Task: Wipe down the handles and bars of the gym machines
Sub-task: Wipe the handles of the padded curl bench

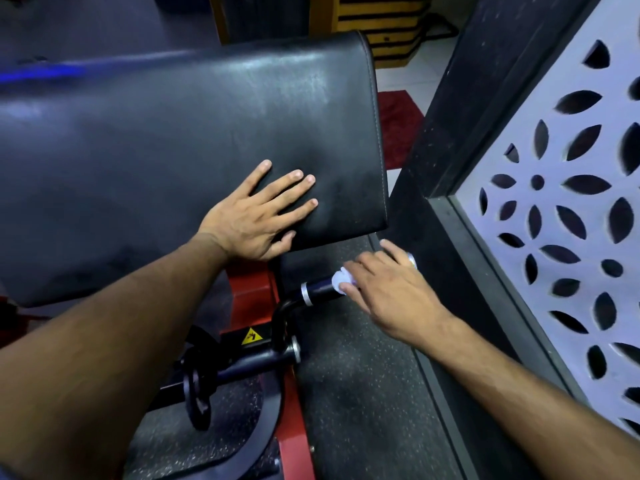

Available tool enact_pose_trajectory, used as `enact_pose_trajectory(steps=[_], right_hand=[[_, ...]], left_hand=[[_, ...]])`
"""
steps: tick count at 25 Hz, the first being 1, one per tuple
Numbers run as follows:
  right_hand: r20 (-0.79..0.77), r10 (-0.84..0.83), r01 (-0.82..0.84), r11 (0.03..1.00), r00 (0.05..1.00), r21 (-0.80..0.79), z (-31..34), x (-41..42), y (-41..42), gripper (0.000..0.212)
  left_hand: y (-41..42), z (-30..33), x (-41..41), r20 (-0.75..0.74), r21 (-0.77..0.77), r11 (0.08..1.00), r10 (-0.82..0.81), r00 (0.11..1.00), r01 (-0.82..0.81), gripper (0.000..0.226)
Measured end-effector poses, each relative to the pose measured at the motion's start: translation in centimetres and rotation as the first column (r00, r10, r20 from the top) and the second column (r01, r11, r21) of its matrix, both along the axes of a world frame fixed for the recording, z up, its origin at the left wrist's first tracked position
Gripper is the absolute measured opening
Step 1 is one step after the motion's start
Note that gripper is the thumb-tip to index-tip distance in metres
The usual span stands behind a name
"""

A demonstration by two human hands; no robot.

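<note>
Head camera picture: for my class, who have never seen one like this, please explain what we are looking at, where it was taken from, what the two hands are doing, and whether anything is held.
The picture comes from a wide-angle camera worn on a person's head, looking forward and down, so both arms reach into view from the bottom. There is no robot, only bare hands. The left hand lies flat, fingers straight, on a black padded gym machine pad. The right hand presses a small white wipe around the machine's black handle, which ends in silver rings; it appears to be wiping the grip. Below are the red frame, a yellow warning sticker and dark speckled flooring. On the right stands a white panel with leaf-shaped cut-outs.
</note>
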State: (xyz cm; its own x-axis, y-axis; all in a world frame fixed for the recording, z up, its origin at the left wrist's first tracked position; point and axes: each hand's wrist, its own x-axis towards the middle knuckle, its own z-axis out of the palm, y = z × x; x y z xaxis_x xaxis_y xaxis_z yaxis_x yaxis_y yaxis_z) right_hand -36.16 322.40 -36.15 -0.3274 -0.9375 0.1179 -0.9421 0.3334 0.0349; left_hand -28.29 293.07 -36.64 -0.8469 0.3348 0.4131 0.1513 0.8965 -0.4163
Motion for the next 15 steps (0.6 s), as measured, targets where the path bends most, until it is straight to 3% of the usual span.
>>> enact_pose_trajectory(steps=[5, 9, 13, 15], right_hand=[[-0.039, -0.115, 0.113, 0.991, 0.993, -0.068, 0.5, -2.9, 3.0, 0.047], [-0.06, -0.14, 0.13, 0.98, 0.988, -0.151, -0.7, -0.4, 0.8, 0.02], [-0.03, -0.018, 0.013, 0.988, 0.999, -0.154, -0.8, 2.1, -1.4, 0.04], [0.042, 0.018, -0.012, 0.991, 0.999, -0.132, -0.6, 3.2, -2.5, 0.044]], left_hand=[[-0.3, -0.1, 0.0, -0.013, 0.021, 1.0, -0.008, 1.0, 0.008, 0.058], [0.2, 0.2, 0.0, 0.041, 0.032, 0.999, 0.037, 0.998, -0.038, 0.057], [1.4, -0.4, 0.4, 0.023, 0.085, 0.982, 0.169, 0.985, -0.171, 0.055], [1.3, -0.6, 0.5, -0.021, 0.092, 0.983, 0.162, 0.987, -0.16, 0.054]])
